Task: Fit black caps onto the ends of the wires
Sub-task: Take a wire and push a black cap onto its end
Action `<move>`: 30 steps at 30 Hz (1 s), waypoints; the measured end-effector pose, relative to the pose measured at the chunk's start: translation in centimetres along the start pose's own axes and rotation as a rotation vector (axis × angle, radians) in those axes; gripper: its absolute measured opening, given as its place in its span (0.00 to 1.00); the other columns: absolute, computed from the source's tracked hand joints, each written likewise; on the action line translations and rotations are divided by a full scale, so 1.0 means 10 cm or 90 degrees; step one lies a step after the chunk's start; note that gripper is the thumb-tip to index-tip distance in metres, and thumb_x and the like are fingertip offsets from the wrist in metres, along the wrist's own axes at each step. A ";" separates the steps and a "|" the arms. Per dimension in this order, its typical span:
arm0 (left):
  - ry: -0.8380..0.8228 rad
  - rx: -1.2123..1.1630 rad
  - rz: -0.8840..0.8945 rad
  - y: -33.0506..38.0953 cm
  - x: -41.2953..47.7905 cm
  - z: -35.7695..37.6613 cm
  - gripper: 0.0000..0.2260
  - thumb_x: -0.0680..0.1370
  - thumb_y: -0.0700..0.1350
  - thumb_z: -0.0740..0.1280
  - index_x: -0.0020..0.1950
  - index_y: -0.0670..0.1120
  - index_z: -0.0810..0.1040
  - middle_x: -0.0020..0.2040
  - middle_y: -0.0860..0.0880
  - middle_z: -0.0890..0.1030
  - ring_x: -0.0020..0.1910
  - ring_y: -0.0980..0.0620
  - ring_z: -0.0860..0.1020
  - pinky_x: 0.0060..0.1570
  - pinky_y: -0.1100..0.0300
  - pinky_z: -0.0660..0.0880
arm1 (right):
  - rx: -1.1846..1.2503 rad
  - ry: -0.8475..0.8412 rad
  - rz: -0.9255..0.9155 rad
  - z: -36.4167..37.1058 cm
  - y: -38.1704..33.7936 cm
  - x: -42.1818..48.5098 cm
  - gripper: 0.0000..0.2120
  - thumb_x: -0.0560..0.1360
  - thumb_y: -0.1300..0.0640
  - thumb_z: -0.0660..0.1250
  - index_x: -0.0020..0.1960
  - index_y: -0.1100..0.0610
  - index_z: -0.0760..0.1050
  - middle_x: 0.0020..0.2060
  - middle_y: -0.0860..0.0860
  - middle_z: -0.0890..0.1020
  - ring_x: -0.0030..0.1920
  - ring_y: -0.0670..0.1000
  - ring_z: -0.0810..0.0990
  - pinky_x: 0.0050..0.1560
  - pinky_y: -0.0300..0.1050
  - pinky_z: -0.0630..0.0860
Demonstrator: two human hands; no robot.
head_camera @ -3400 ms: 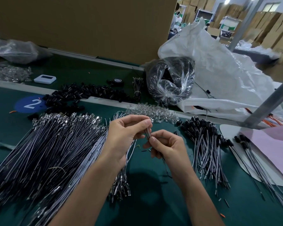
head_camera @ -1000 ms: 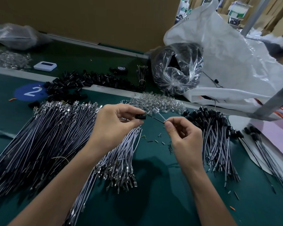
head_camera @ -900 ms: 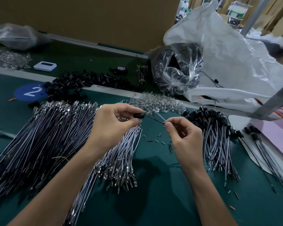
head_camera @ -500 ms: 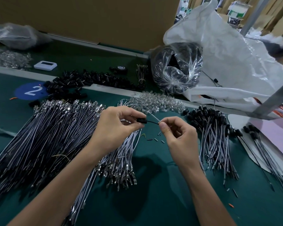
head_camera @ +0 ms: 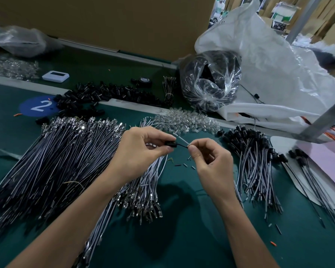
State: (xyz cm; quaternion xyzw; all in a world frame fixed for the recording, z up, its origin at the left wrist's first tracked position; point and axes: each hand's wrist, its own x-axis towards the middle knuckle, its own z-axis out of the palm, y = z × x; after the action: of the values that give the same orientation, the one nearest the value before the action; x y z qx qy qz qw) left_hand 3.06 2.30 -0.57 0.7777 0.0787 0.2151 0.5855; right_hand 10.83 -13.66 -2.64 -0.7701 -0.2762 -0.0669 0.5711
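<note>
My left hand (head_camera: pixel 141 149) pinches a small black cap (head_camera: pixel 170 144) between thumb and forefinger above the green table. My right hand (head_camera: pixel 211 161) pinches a thin wire pair (head_camera: pixel 182 143), one black and one white strand, a little to the right of the cap; the black strand runs into the cap. A big pile of bare wires (head_camera: pixel 52 161) with metal terminals lies at the left, under my left forearm. At the right lies a bundle of wires with black caps fitted (head_camera: pixel 249 149). Loose black caps (head_camera: pixel 97 95) are heaped at the back left.
A heap of clear small parts (head_camera: pixel 186 120) lies just behind my hands. A clear bag of black parts (head_camera: pixel 211 80) and a large white plastic bag (head_camera: pixel 269 70) stand at the back right. A pink sheet (head_camera: pixel 329 163) lies far right, a cardboard wall (head_camera: pixel 104 20) behind.
My hands have drawn closer together, and the right hand has brought the wire end up to the cap held in the left. The piles have not moved.
</note>
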 end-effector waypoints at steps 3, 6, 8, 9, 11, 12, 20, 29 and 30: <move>-0.035 0.014 0.015 0.00 -0.01 0.02 0.12 0.70 0.34 0.76 0.47 0.49 0.86 0.43 0.53 0.85 0.42 0.55 0.84 0.48 0.61 0.81 | -0.021 -0.015 -0.023 0.04 -0.01 -0.02 0.06 0.75 0.63 0.71 0.42 0.54 0.80 0.35 0.47 0.80 0.34 0.49 0.77 0.35 0.42 0.73; -0.030 -0.009 0.008 0.00 -0.01 0.04 0.14 0.69 0.34 0.76 0.49 0.50 0.85 0.43 0.52 0.86 0.42 0.55 0.84 0.45 0.64 0.80 | -0.013 -0.017 -0.023 0.06 -0.01 -0.02 0.05 0.75 0.63 0.71 0.42 0.54 0.80 0.35 0.48 0.81 0.34 0.50 0.77 0.35 0.43 0.74; 0.006 -0.050 -0.013 -0.02 -0.01 0.04 0.13 0.69 0.34 0.77 0.49 0.49 0.84 0.41 0.50 0.86 0.40 0.54 0.85 0.42 0.64 0.80 | -0.002 0.004 -0.015 0.05 -0.02 -0.02 0.05 0.75 0.62 0.72 0.42 0.54 0.81 0.34 0.48 0.81 0.33 0.51 0.77 0.35 0.44 0.75; 0.027 -0.069 -0.020 -0.03 -0.01 0.03 0.11 0.69 0.34 0.77 0.48 0.47 0.84 0.39 0.49 0.86 0.38 0.52 0.85 0.40 0.65 0.80 | 0.000 0.023 -0.015 0.04 -0.02 -0.02 0.04 0.75 0.62 0.72 0.42 0.55 0.81 0.34 0.47 0.81 0.34 0.49 0.78 0.36 0.42 0.75; 0.060 -0.101 -0.037 -0.04 0.00 0.02 0.08 0.69 0.35 0.76 0.46 0.44 0.85 0.37 0.48 0.86 0.36 0.51 0.85 0.38 0.65 0.80 | -0.008 0.067 -0.029 0.01 -0.04 -0.02 0.03 0.75 0.62 0.72 0.43 0.55 0.82 0.36 0.47 0.82 0.36 0.46 0.79 0.40 0.38 0.75; 0.072 -0.123 -0.047 -0.05 0.01 0.01 0.07 0.69 0.35 0.76 0.46 0.42 0.85 0.37 0.47 0.86 0.37 0.50 0.85 0.37 0.65 0.80 | -0.021 0.088 -0.045 -0.01 -0.05 -0.01 0.03 0.75 0.62 0.72 0.44 0.56 0.82 0.37 0.47 0.83 0.38 0.45 0.79 0.41 0.37 0.75; 0.131 -0.204 -0.091 -0.08 0.02 -0.04 0.08 0.69 0.35 0.76 0.47 0.41 0.85 0.38 0.44 0.86 0.39 0.48 0.85 0.39 0.62 0.81 | -0.188 0.120 -0.186 -0.08 -0.06 -0.01 0.05 0.71 0.66 0.75 0.44 0.59 0.84 0.39 0.50 0.80 0.38 0.45 0.76 0.42 0.32 0.72; 0.098 -0.173 -0.088 -0.07 0.01 -0.01 0.09 0.68 0.36 0.77 0.47 0.42 0.85 0.38 0.45 0.86 0.39 0.48 0.85 0.39 0.63 0.80 | -0.225 0.122 -0.192 -0.05 -0.05 -0.02 0.05 0.70 0.66 0.76 0.43 0.59 0.84 0.37 0.50 0.80 0.37 0.45 0.74 0.42 0.26 0.67; 0.093 -0.166 -0.087 -0.07 0.01 0.00 0.09 0.68 0.36 0.77 0.46 0.42 0.85 0.38 0.46 0.86 0.39 0.49 0.85 0.39 0.63 0.80 | -0.226 0.118 -0.191 -0.05 -0.05 -0.02 0.05 0.70 0.66 0.76 0.43 0.59 0.83 0.37 0.50 0.80 0.37 0.45 0.75 0.42 0.26 0.67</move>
State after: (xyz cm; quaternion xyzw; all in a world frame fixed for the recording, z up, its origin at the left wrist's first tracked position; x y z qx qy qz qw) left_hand 3.25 2.59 -1.16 0.6701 0.1450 0.2395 0.6875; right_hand 10.48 -14.05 -2.13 -0.7993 -0.3176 -0.2692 0.4333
